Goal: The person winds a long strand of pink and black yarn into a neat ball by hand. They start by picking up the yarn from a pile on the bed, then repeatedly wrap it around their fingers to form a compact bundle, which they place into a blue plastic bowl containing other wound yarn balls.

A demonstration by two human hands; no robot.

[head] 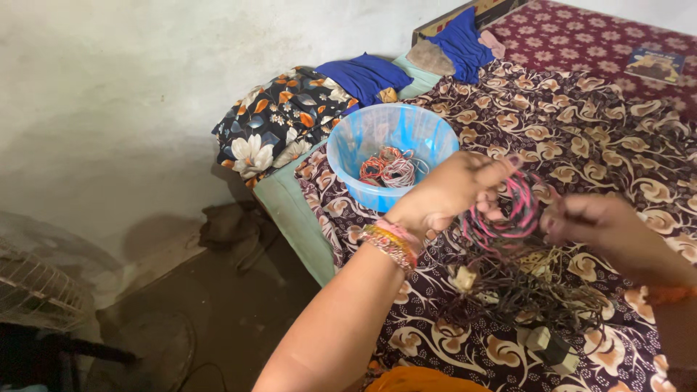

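My left hand [454, 190] grips a coil of pink wire [508, 214] above the bed. My right hand [602, 229] is blurred beside it and pinches the same coil from the right. Under both hands lies a tangled heap of dark and cream wires [530, 290] with small plugs on the patterned bedspread [581, 123]. A blue plastic tub [348, 149] stands behind my left hand and holds wound coils of orange and pink wire [388, 168]. Bangles circle my left wrist.
A floral pillow [279, 120] and blue cloth [367, 75] lie at the bed's head by the wall. A book [655, 64] rests on the maroon cover at the far right. A fan grille [33, 287] stands on the dark floor at left.
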